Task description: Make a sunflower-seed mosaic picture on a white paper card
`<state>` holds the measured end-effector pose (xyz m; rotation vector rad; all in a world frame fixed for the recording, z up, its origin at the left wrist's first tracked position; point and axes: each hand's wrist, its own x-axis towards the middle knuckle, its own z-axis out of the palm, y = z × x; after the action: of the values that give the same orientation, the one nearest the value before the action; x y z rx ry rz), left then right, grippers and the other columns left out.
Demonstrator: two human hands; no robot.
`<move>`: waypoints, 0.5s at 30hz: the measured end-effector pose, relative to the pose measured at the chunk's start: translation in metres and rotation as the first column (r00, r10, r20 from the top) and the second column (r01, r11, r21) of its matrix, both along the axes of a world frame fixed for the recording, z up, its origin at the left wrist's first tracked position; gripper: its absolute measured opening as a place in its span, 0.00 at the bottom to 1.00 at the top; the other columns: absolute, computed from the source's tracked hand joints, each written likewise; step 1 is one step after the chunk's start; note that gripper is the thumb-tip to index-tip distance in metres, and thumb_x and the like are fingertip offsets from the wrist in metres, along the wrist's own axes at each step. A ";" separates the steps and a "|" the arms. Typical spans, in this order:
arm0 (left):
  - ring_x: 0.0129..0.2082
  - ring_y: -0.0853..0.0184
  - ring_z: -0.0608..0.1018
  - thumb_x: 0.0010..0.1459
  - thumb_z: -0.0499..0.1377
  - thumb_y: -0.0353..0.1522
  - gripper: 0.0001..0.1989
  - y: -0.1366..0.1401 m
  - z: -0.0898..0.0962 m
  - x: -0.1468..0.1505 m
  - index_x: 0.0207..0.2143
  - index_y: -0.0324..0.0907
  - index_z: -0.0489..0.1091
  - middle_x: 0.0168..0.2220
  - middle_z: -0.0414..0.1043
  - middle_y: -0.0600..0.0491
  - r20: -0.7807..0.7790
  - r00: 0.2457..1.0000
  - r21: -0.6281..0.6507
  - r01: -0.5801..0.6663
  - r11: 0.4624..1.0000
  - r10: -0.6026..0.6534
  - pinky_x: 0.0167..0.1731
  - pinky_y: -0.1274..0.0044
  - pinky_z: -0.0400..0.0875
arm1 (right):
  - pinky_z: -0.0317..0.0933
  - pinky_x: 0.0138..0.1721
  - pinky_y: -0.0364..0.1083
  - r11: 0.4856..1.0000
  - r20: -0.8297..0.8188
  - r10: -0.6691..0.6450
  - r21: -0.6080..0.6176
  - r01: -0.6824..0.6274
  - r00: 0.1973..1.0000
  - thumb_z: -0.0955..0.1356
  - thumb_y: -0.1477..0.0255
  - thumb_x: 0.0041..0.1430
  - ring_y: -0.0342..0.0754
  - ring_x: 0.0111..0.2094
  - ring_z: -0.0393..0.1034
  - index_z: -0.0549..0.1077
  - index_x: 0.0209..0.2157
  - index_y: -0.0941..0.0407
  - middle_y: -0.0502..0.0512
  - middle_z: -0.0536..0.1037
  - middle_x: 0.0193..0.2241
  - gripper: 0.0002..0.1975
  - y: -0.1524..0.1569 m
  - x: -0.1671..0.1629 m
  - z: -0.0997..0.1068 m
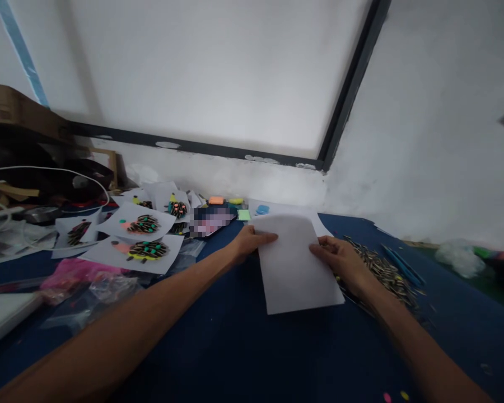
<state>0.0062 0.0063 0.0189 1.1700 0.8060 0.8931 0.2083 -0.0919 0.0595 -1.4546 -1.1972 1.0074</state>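
Observation:
A blank white sheet of paper (298, 274) is held up over the blue table, tilted toward me. My left hand (252, 242) pinches its left edge, thumb on the near face and fingers behind. On the opposite edge, my right hand (338, 257) grips the paper the same way. Beyond it lies another white sheet (323, 224), partly covered. Right beside my right hand is a heap of small dark, thin sticks or seed-like pieces (386, 274), too small to name for sure. A blue pair of tweezers or similar slim tool (405, 266) rests by the heap.
Several papers with hedgehog-like figures (145, 224) lie at the left. Orange clay (216, 200), blue clay (262, 209) and a blurred phone-like object (212, 221) sit at the back. Plastic bags (113, 285) and a white box (8, 316) are nearer left. A wall stands behind.

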 end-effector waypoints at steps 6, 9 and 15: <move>0.24 0.69 0.75 0.48 0.65 0.33 0.11 0.006 -0.003 -0.001 0.32 0.34 0.73 0.29 0.76 0.48 0.043 0.996 -0.025 -0.071 0.997 0.072 0.24 0.79 0.67 | 0.63 0.24 0.42 0.991 -0.120 0.119 -0.050 -0.126 0.986 0.73 0.64 0.47 0.45 0.24 0.71 0.75 0.31 0.58 0.52 0.79 0.25 0.12 0.001 -0.004 -0.005; 0.24 0.69 0.74 0.49 0.64 0.33 0.11 0.009 -0.005 -0.002 0.33 0.35 0.72 0.29 0.75 0.50 0.048 0.995 -0.040 -0.086 0.995 0.088 0.24 0.79 0.67 | 0.66 0.30 0.44 0.982 -0.191 0.174 -0.046 -0.185 0.966 0.72 0.62 0.49 0.47 0.28 0.73 0.75 0.33 0.57 0.54 0.79 0.28 0.14 0.000 -0.003 -0.006; 0.27 0.67 0.76 0.56 0.56 0.29 0.06 0.008 -0.003 0.001 0.37 0.38 0.69 0.31 0.74 0.51 0.064 0.993 -0.096 -0.089 0.991 0.095 0.29 0.76 0.71 | 0.65 0.29 0.42 0.979 -0.275 0.181 -0.037 -0.199 0.944 0.74 0.62 0.46 0.44 0.26 0.73 0.74 0.34 0.56 0.51 0.79 0.26 0.15 -0.002 -0.006 -0.005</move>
<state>0.0070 0.0140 0.0157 1.0225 0.8422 0.9572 0.2026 -0.0934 0.0541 -1.2176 -1.1268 1.3427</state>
